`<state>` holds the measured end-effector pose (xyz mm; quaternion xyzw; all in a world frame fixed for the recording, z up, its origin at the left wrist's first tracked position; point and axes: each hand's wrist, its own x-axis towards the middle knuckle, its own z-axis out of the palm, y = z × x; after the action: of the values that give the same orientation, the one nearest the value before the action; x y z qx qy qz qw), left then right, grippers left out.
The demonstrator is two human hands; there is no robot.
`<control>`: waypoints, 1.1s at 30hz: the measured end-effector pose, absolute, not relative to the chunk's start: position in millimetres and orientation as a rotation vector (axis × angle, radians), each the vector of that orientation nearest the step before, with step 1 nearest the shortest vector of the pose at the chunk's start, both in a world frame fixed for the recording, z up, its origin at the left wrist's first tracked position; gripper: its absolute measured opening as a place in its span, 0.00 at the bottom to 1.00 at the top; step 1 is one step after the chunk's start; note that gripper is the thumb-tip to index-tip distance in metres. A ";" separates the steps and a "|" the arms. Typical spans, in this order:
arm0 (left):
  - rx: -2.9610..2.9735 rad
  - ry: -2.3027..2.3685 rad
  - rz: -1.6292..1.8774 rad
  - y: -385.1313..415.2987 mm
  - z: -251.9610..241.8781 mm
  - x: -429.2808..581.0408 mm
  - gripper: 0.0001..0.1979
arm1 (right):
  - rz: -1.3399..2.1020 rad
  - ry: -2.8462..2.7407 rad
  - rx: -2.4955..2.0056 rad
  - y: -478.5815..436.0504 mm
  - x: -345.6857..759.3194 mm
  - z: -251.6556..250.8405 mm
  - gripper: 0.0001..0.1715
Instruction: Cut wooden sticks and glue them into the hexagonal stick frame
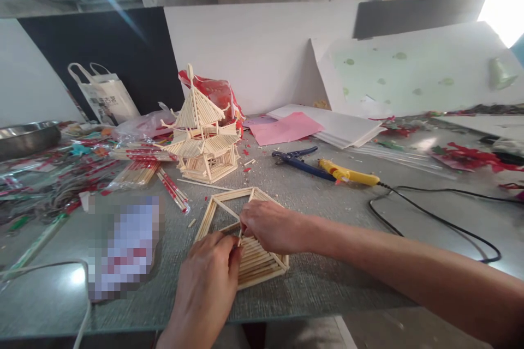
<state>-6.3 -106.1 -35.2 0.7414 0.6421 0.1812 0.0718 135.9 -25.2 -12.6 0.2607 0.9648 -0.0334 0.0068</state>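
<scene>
A hexagonal frame (208,215) of thin wooden sticks lies flat on the table in front of me, its near right part filled with slats laid side by side. My left hand (209,270) rests over its near left side, thumb and fingers pinched together at the middle. From the right, my right hand (270,224) reaches in with fingers curled down, meeting the left fingertips. Between them a short piece of a wooden stick (240,233) shows; the fingers hide the rest. Behind the frame stands a tiered stick pagoda (200,142).
Blue pliers (303,166) and a yellow glue gun (347,173) with a black cord lie behind my right forearm. Bundled sticks (137,172) in wrappers are at the left. A pink sheet (286,128) and white boards (347,122) lie at the back. A white cord (87,294) crosses the front left.
</scene>
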 end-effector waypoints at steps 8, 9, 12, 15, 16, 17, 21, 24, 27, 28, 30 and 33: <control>2.257 1.908 0.607 -106.4 -39.6 -7.3 0.12 | -0.446 2.997 1.005 -23.7 144.5 3.5 0.13; 2.264 1.905 0.618 -106.5 -40.2 -7.4 0.12 | -0.473 3.013 1.003 -23.2 146.4 3.8 0.13; 2.271 1.918 0.632 -106.4 -40.7 -7.2 0.12 | -0.518 3.055 0.954 -21.7 150.2 -1.5 0.13; 2.262 1.903 0.635 -106.5 -40.6 -7.3 0.12 | -0.541 3.073 0.906 -21.5 148.9 -7.8 0.12; 2.251 1.889 0.658 -107.0 -40.3 -7.9 0.12 | -0.556 3.100 0.901 -21.8 148.1 -7.1 0.12; 2.231 1.876 0.700 -107.7 -39.8 -9.1 0.11 | -0.567 3.149 0.922 -21.9 147.9 -3.9 0.12; 2.097 1.898 0.997 -113.4 -30.5 -19.8 0.10 | -0.342 3.485 1.430 -17.1 169.1 38.7 0.08; 1.980 1.934 1.213 -118.4 -15.9 -30.3 0.12 | 0.335 3.571 2.134 -5.1 214.8 85.5 0.06; 1.826 1.862 1.407 -119.1 0.1 -34.2 0.11 | 0.872 3.487 2.692 2.9 258.1 112.3 0.11; 1.809 1.814 1.449 -117.9 5.3 -32.8 0.11 | 0.737 3.505 2.759 1.2 264.3 113.2 0.14; 1.855 1.710 1.445 -113.3 15.7 -25.3 0.13 | 0.285 3.704 2.474 -10.8 259.3 104.1 0.21; 1.990 1.581 1.316 -103.6 31.3 -6.6 0.16 | -0.502 3.679 1.509 -41.6 218.5 77.4 0.12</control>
<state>-6.6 -103.6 31.3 0.6885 0.5471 0.4552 0.1395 218.5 -41.6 77.4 0.3417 0.8332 -0.1137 -0.4197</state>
